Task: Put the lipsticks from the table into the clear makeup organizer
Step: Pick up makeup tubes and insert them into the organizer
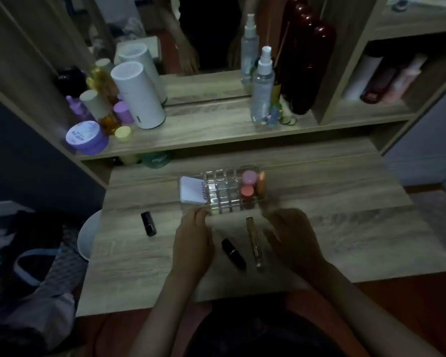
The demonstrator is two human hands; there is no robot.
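The clear makeup organizer (220,191) stands mid-table, its grid of slots mostly bare, with a white compact (192,189) at its left and pink, coral and orange items (250,184) at its right. My left hand (192,240) touches the organizer's front left corner with its fingertips. My right hand (292,235) hovers just off the front right corner, fingers spread, holding nothing. Between my hands lie a black lipstick (233,250) and a long gold-clear tube (254,244). Another black lipstick (148,224) lies further left on the table.
A shelf above the wooden table (358,228) holds a white cylinder (137,96), purple jars, spray bottles (262,86) and dark red bottles. A mirror stands behind. A white round object (88,235) and clothes sit left of the table.
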